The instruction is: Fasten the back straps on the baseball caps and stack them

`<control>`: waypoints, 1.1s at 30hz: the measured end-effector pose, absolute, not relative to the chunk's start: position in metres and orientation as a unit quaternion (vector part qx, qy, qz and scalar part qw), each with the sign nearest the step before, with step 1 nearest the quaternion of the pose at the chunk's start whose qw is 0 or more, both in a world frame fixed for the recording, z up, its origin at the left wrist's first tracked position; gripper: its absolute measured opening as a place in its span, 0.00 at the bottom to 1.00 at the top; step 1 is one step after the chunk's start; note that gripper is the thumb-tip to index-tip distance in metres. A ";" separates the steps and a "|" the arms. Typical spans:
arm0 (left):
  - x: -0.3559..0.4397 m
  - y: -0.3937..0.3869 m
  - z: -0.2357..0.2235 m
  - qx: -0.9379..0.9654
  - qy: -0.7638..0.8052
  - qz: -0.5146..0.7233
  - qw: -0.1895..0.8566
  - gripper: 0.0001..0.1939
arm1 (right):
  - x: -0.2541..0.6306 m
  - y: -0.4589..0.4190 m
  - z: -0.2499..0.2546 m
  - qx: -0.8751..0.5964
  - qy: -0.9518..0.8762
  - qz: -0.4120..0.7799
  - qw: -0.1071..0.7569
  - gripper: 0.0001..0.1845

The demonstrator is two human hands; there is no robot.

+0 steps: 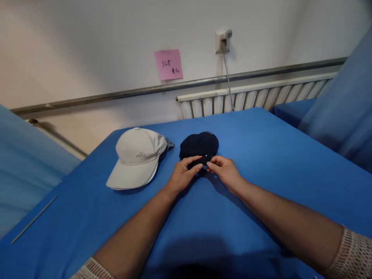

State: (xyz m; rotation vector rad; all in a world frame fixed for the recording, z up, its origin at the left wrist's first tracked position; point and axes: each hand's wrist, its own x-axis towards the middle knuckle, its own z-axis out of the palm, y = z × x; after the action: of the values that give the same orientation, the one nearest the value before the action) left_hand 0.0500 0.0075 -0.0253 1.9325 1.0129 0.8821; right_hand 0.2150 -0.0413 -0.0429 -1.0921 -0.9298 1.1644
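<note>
A dark navy cap (199, 145) lies on the blue table cover (261, 162) near the middle. My left hand (183, 174) and my right hand (223, 170) both pinch the near edge of that cap, fingers closed on its back strap area. What exactly sits between the fingertips is too small to make out. A light beige baseball cap (138, 155) with a small logo rests to the left of the dark cap, brim pointing toward me, untouched.
A white radiator (252, 99) runs along the wall behind the table, with a cable hanging from a wall socket (223, 40). A pink sticky note (168, 64) is on the wall. Blue fabric (345, 100) rises at the right and left sides.
</note>
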 end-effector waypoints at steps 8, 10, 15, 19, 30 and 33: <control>0.054 0.006 -0.026 0.710 0.430 0.365 0.422 0.18 | 0.219 -0.040 -0.045 -0.492 -0.428 0.484 0.584 0.11; 0.054 0.006 -0.025 0.708 0.436 0.367 0.417 0.18 | 0.219 -0.039 -0.046 -0.496 -0.439 0.475 0.579 0.10; 0.055 0.006 -0.023 0.713 0.447 0.374 0.389 0.15 | 0.218 -0.040 -0.047 -0.490 -0.460 0.476 0.567 0.07; 0.054 0.007 -0.025 0.714 0.447 0.373 0.388 0.14 | 0.214 -0.040 -0.051 -0.453 -0.446 0.509 0.580 0.08; 0.050 0.007 -0.023 0.711 0.434 0.361 0.420 0.16 | 0.211 -0.039 -0.052 -0.454 -0.426 0.504 0.599 0.10; 0.052 0.005 -0.023 0.709 0.444 0.359 0.414 0.17 | 0.211 -0.039 -0.049 -0.458 -0.414 0.506 0.603 0.10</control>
State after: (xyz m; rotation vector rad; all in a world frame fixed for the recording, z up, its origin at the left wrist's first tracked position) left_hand 0.0515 0.0052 -0.0230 1.7828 1.1156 0.9032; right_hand 0.2107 -0.0395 -0.0485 -1.0596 -0.9577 1.1728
